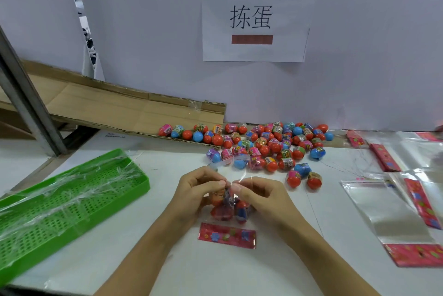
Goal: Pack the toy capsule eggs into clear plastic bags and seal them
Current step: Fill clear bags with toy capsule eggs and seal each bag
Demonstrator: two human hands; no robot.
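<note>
- Lower centre of frame: left hand [200, 191] and right hand [257, 196] meeting fingertip to fingertip, both pinching the mouth of a filled bag [227, 211] on the white desk [167, 235].
- Judged step: sealing. Best done by keeping the two film edges level, squeezing air down toward the eggs, then folding the flap flat and pressing along its whole width, without creases.
- Worth watching: eggs bunched high under the fingers, likely to push the mouth apart unless settled lower first.
- Bag: clear film, a few capsules inside in red, blue and purple, lying with its red printed header strip [227, 235] nearest the camera.
- Centre, toward the wall: loose eggs [263, 144] in a wide scatter, red and blue halves with bright wrapped bands, well apart from the hands.
- Right edge: empty bags [388, 209] with red headers, stacked flat.
- Lower left: green tray [72, 190] with crumpled clear film over it.
- Upper centre: paper sign [254, 17] on the wall.
</note>
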